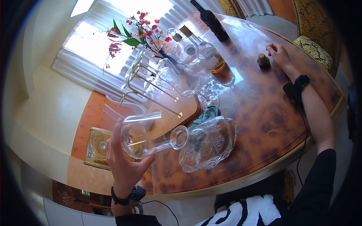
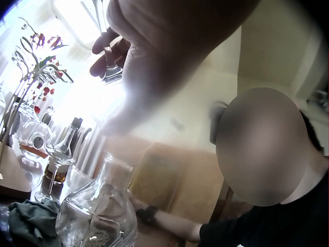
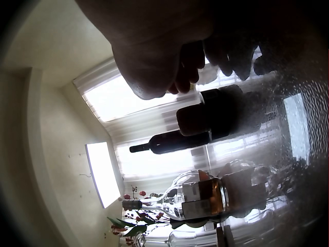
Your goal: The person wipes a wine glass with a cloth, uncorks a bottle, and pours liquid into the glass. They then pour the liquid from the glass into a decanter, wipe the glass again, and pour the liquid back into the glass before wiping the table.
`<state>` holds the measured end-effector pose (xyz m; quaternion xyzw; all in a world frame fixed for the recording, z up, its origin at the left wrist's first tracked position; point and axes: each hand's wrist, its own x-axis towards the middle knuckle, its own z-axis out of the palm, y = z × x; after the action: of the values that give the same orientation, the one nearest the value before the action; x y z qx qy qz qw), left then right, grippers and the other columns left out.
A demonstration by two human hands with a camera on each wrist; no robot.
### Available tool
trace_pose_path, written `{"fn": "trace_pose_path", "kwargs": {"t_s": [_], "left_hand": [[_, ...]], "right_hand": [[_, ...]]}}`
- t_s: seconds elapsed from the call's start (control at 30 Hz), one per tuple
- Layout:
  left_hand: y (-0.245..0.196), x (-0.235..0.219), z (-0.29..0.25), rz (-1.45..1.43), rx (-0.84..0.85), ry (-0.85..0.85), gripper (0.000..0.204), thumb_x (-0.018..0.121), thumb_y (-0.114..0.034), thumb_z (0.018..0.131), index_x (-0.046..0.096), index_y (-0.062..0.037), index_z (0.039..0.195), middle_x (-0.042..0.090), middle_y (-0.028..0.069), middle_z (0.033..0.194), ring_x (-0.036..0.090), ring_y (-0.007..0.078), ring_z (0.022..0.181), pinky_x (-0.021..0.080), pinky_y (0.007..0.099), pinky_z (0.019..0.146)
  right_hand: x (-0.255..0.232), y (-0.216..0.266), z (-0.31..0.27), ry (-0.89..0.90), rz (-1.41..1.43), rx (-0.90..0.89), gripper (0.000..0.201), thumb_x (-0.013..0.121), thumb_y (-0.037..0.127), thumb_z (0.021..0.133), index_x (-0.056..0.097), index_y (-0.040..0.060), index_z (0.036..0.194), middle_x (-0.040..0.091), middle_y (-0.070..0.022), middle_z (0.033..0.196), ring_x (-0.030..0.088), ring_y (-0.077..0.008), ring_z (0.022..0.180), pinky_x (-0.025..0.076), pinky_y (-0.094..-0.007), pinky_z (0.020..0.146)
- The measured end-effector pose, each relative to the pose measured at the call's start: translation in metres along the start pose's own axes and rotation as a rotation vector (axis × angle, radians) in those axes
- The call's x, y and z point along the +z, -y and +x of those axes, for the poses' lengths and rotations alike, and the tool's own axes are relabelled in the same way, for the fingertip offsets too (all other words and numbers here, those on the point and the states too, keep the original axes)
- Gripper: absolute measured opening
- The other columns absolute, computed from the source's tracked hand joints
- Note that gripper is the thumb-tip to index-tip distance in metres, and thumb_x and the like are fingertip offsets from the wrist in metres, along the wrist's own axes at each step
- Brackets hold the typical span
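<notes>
My left hand [image 1: 126, 162] grips a clear drinking glass [image 1: 141, 130], thumb on one side and fingers on the other. In the left wrist view, only a narrow part of that glass shows past the fingers. The held glass is raised near the mouth of a glass decanter [image 1: 215, 145], overlapping its neck in the head view. This decanter has a rippled body and stands on the table. My right hand [image 1: 279, 55] rests at the table's far right with loosely bent fingers, holding nothing. Beside it stands a cork-topped stopper [image 1: 263, 60] with a dark base.
A green cloth [image 1: 205, 116] lies behind the decanter, near a stemmed glass [image 1: 211, 101]. Further back are a gold rack [image 1: 132, 92] with glasses, an amber liquor bottle [image 1: 215, 62], a dark wine bottle [image 1: 211, 22] and red flowers [image 1: 145, 32]. The wooden table [image 1: 271, 113] has a rounded edge.
</notes>
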<state>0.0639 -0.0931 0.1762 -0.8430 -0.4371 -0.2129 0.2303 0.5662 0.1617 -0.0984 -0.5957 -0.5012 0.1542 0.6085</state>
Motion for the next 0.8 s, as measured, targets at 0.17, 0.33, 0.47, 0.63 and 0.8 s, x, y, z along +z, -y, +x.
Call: {"fn": "trace_pose_path", "kwargs": {"t_s": [0.17,0.33,0.47,0.63,0.8], "left_hand": [[-0.001,0.001,0.001,0.049,0.022,-0.011,0.102,0.090,-0.019,0.062,0.040,-0.0036,0.149,0.065,0.0148,0.120,0.062,0.0325,0.101,0.047,0.0455,0.094],[-0.001,0.001,0.005,0.120,0.075,-0.026,0.100,0.090,-0.021,0.063,0.041,-0.0039,0.148,0.066,0.0143,0.118,0.062,0.0331,0.102,0.045,0.0462,0.096],[-0.004,0.000,0.008,0.195,0.133,-0.034,0.097,0.091,-0.023,0.066,0.042,-0.0034,0.148,0.066,0.0140,0.113,0.062,0.0326,0.103,0.044,0.0468,0.096],[-0.003,-0.004,0.007,0.250,0.163,0.003,0.103,0.092,-0.017,0.064,0.038,-0.0036,0.151,0.062,0.0174,0.127,0.056,0.0335,0.117,0.046,0.0470,0.102],[-0.007,-0.002,0.012,0.310,0.228,-0.093,0.079,0.090,-0.027,0.071,0.052,-0.0018,0.137,0.065,0.0142,0.115,0.064,0.0304,0.104,0.041,0.0514,0.103]], "right_hand": [[0.001,-0.003,0.003,0.009,-0.009,0.003,0.030,0.064,0.030,0.096,0.070,0.0012,0.097,0.073,-0.0091,0.085,0.069,-0.0164,0.075,0.053,-0.0322,0.074],[0.000,-0.001,0.001,0.010,-0.015,0.008,0.030,0.064,0.031,0.096,0.070,0.0014,0.097,0.072,-0.0088,0.083,0.069,-0.0163,0.075,0.053,-0.0322,0.074],[0.000,0.001,0.000,0.009,-0.004,0.002,0.031,0.064,0.031,0.096,0.070,0.0015,0.097,0.072,-0.0085,0.082,0.068,-0.0161,0.075,0.053,-0.0321,0.073],[0.000,0.002,-0.001,0.009,-0.001,-0.002,0.030,0.064,0.031,0.096,0.070,0.0023,0.096,0.071,-0.0074,0.081,0.068,-0.0156,0.074,0.052,-0.0319,0.072],[0.002,0.000,0.000,0.006,0.008,-0.004,0.029,0.064,0.031,0.096,0.070,0.0028,0.096,0.071,-0.0072,0.081,0.068,-0.0153,0.074,0.052,-0.0318,0.073]]}}
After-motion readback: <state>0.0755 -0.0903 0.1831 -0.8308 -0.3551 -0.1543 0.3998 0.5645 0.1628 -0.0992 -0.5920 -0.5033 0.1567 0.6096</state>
